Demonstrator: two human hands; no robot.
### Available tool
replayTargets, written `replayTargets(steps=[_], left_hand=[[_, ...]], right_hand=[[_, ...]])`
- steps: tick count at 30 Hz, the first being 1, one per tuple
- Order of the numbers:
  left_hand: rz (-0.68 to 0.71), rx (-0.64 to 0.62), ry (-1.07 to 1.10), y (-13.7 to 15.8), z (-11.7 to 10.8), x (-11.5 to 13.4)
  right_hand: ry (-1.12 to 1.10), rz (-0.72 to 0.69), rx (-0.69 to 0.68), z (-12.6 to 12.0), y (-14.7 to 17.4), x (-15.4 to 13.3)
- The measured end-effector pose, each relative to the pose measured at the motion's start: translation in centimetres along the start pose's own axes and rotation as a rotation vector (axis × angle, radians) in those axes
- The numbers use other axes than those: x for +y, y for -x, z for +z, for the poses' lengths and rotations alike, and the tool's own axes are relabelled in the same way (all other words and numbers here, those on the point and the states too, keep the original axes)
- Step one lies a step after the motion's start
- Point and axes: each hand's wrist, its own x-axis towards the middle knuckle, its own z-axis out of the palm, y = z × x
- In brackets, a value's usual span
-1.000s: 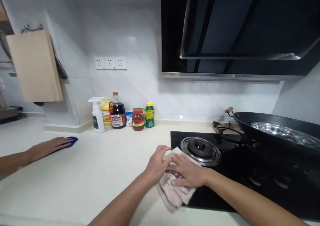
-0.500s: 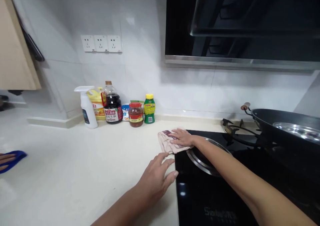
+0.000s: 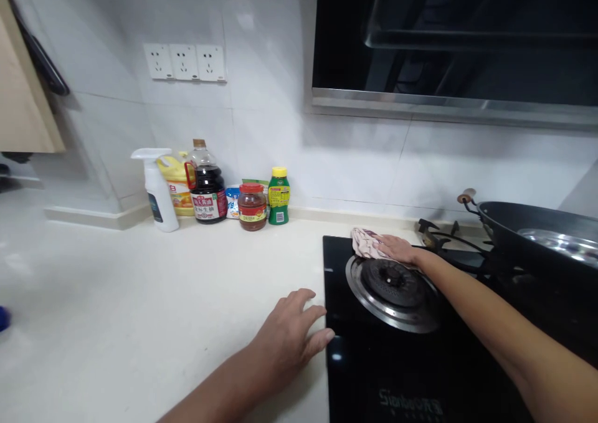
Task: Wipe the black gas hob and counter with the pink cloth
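Note:
My right hand [image 3: 396,248] presses a pale pink-and-white cloth [image 3: 364,242] with a darker print onto the back of the black glass stovetop [image 3: 355,373]. The cloth lies bunched under and ahead of its fingers, just behind the round burner [image 3: 395,281] with its steel ring. Nothing is in my left hand [image 3: 295,328]; its fingers are apart and curve slightly. It is over the pale countertop [image 3: 140,323], with the fingertips at the stovetop's left edge.
Along the wall stand a white spray bottle [image 3: 160,192], a yellow jug [image 3: 182,189], a soy sauce bottle [image 3: 208,192], a red-lidded jar [image 3: 252,208] and a green bottle [image 3: 279,199]. A large wok [image 3: 504,223] sits at right under the range hood [image 3: 448,102]. Something blue [image 3: 4,318] shows far left.
My right hand has slid the cloth rightward from the countertop and stovetop corner to behind the burner. My left hand has hardly moved. The other person's hand on a blue cloth has left view at left.

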Motion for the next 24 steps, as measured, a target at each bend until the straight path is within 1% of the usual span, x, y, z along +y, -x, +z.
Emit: replayTargets(steps=[3, 5, 9, 12, 15, 20, 24], left_hand=[[-0.057, -0.061, -0.006, -0.2, 0.2, -0.4], [-0.106, -0.104, 0.005, -0.4, -0.3, -0.4], [-0.180, -0.183, 0.083, -0.8, -1.9, 0.0], [-0.200, -0.220, 0.123, -1.0, -2.5, 0.0], [-0.199, -0.220, 0.135, -1.1, -2.1, -0.4], [-0.202, -0.172, 0.170, -1.1, -1.5, -1.0], [-0.194, -0.171, 0.202, -1.0, -1.3, -0.9]], right_hand=[[0.040, 0.009, 0.007, -0.1, 1.6, 1.8], [0.064, 0.038, 0.022, 0.0, 2.5, 2.5], [0.113, 0.115, 0.053, 0.0, 4.7, 3.1], [0.155, 0.159, 0.068, -0.2, 6.6, 3.2], [0.194, 0.205, 0.073, -0.3, 8.5, 3.0], [0.240, 0.298, 0.082, -0.2, 11.1, 2.1], [0.259, 0.318, 0.072, -0.4, 12.6, 1.4]])
